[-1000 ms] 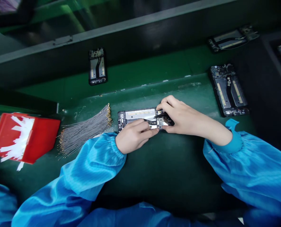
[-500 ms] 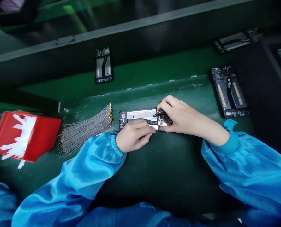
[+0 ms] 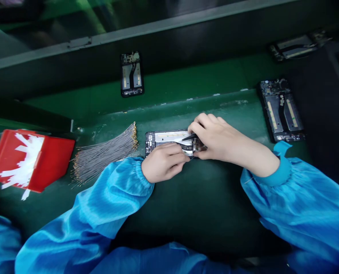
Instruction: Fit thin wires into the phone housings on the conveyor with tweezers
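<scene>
An opened phone (image 3: 169,136) lies lengthwise on the green bench, its metal frame, black ribbon cable and circuit board exposed. My left hand (image 3: 166,163) rests over its near edge with thumb and fingers pinched together; what they hold, if anything, is too small to make out. Over the board end, my right hand (image 3: 212,137) is closed on dark tweezers (image 3: 189,137), whose pointed tip reaches over the frame toward the left. That hand's thumb and fingers straddle the board end and hide part of it.
Left of the phone lies a bundle of thin grey cables (image 3: 106,152) with gold-coloured ends. A red bin (image 3: 56,160) with white tape strips stands farther left. More opened phones lie at the back (image 3: 131,75), right (image 3: 282,110) and far right (image 3: 298,46).
The view has shifted slightly, so the bench items sit a little differently in frame. Both hands stay at the phone in nearly the same pose, the tweezers still at the board end.
</scene>
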### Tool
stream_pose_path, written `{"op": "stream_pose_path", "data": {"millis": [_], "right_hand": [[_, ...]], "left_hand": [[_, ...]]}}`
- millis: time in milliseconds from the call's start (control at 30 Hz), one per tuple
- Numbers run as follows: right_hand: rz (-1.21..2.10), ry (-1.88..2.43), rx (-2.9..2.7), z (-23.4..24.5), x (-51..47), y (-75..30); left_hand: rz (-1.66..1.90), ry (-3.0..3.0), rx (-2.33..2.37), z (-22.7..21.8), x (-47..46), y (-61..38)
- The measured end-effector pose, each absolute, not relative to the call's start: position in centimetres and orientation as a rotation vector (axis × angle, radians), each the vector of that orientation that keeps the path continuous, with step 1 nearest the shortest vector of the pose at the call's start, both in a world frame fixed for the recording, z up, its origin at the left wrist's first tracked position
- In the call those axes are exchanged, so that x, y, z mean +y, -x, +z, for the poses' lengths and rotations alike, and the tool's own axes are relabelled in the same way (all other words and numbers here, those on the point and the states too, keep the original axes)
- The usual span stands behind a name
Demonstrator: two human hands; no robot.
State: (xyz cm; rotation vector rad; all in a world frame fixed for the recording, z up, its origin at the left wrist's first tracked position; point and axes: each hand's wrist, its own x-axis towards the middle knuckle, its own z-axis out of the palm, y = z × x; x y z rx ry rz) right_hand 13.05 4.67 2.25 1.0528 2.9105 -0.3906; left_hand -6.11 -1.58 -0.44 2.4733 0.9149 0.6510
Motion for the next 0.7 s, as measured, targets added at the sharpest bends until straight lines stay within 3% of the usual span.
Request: {"op": "stream_pose_path", "data": {"millis": [167, 400, 700], "right_hand": [[-0.584, -0.905, 2.995, 1.94, 4.97, -13.36], [-0.471, -0.875, 2.995, 2.22, 4.90, -12.76], [-0.624, -0.874, 2.964, 1.94, 5.04, -13.23]], "left_hand": [[0.712, -2.433, 1.105, -0.46, -1.78, 5.88], [0.688, -2.434, 1.244, -0.43, -1.80, 5.48], [0.688, -2.417, 1.244, -0.47, -1.71, 5.43]]}}
